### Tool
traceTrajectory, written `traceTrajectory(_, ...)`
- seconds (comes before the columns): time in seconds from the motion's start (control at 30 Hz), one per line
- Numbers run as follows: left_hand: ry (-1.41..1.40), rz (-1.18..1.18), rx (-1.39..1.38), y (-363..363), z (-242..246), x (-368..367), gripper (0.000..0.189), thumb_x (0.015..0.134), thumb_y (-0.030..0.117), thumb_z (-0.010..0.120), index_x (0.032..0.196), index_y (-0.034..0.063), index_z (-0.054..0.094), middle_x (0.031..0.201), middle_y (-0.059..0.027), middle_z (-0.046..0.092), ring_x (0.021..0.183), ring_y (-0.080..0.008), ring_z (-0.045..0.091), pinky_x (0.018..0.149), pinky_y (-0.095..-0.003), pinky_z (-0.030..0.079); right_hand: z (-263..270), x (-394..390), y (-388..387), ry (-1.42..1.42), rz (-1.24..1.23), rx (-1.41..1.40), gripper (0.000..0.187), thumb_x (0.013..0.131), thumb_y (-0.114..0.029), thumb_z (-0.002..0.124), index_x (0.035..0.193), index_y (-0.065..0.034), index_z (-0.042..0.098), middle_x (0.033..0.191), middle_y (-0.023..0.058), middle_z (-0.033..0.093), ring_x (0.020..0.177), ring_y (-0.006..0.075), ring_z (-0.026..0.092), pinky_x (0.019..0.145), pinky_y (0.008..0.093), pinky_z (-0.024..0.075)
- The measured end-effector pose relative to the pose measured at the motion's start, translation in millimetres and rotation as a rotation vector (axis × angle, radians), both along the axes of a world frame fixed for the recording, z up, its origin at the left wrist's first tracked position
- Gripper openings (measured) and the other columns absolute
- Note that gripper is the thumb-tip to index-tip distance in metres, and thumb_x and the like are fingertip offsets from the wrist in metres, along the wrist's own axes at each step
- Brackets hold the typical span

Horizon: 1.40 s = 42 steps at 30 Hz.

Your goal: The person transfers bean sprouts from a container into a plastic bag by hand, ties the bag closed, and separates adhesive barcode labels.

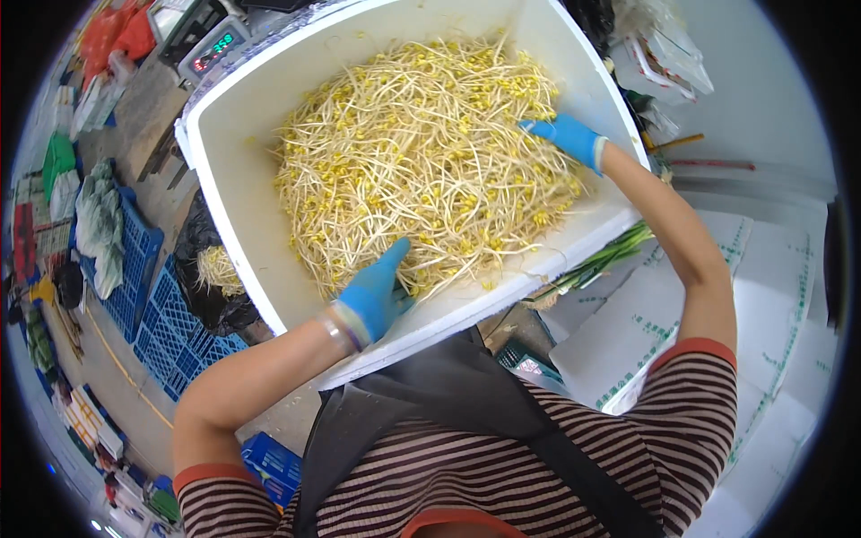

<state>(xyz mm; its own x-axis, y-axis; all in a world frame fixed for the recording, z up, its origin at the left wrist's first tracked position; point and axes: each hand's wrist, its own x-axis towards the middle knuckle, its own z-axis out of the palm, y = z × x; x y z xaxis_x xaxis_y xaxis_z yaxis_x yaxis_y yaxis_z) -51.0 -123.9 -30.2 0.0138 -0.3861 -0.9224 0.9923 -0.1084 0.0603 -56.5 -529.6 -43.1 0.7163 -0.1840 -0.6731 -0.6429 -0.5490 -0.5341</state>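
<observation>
A large heap of bean sprouts (430,161) with yellow heads fills much of a white foam box (235,202) in front of me. My left hand (373,289), in a blue glove, is at the near left edge of the heap, thumb pointing up and fingers partly hidden at the sprouts. At the right side of the heap is my right hand (565,138), also blue-gloved, with its fingertips at the sprouts. Whether either hand grips any sprouts cannot be told.
A digital scale display (214,50) stands beyond the box's left corner. Left of the box lie a black plastic bag with more sprouts (218,269) and blue plastic pallets (181,336). Green stalks (605,255) and white boxes with green print (646,323) are at the right.
</observation>
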Motion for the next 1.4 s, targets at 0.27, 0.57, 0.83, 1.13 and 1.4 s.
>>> traceTrajectory(0.27,-0.028,0.083,-0.029,-2,-29,-16,0.031,0.084,0.034,0.071,0.107,0.0152,0.061,0.103,-0.0054,0.063,0.091,-0.0193,0.057,0.076,-0.0293,0.049,14,-17,-1,-0.029,0.235,0.109,0.064,0.089,-0.034,0.063,0.139,-0.0018,0.040,0.125,0.0101,0.058,0.105,0.0155,0.055,0.092,0.0312,0.0454)
traceTrajectory(0.57,-0.114,0.133,-0.611,-10,-32,-26,0.058,0.093,0.031,0.061,0.142,0.0129,0.038,0.136,-0.0093,0.045,0.114,-0.0192,0.052,0.096,-0.0309,0.047,40,-20,29,0.083,0.011,0.495,0.059,0.084,-0.027,0.068,0.132,0.0016,0.049,0.119,0.0099,0.062,0.107,0.0163,0.058,0.094,0.0300,0.0452)
traceTrajectory(0.83,-0.104,0.162,-0.532,-58,14,-14,0.059,0.096,0.039,0.053,0.146,0.0175,0.031,0.144,-0.0046,0.037,0.123,-0.0203,0.046,0.102,-0.0354,0.044,-16,-22,24,0.050,-0.026,0.501,0.050,0.087,-0.019,0.065,0.131,-0.0003,0.050,0.120,0.0096,0.061,0.102,0.0142,0.061,0.087,0.0304,0.0506)
traceTrajectory(1.13,0.179,0.219,-0.439,-67,13,-18,0.040,0.091,0.031,0.058,0.125,0.0099,0.053,0.113,-0.0077,0.063,0.094,-0.0220,0.064,0.082,-0.0379,0.056,35,-46,39,0.011,-0.193,0.529,0.049,0.084,-0.019,0.068,0.127,-0.0011,0.055,0.112,0.0079,0.065,0.096,0.0138,0.061,0.081,0.0294,0.0497)
traceTrajectory(1.4,-0.160,0.079,-0.601,-80,59,-19,0.036,0.087,0.013,0.060,0.122,0.0078,0.058,0.109,-0.0147,0.062,0.079,-0.0265,0.064,0.075,-0.0337,0.052,66,-56,25,-0.203,-0.402,0.737,0.052,0.087,-0.020,0.063,0.133,-0.0006,0.049,0.130,0.0116,0.055,0.116,0.0197,0.055,0.097,0.0347,0.0450)
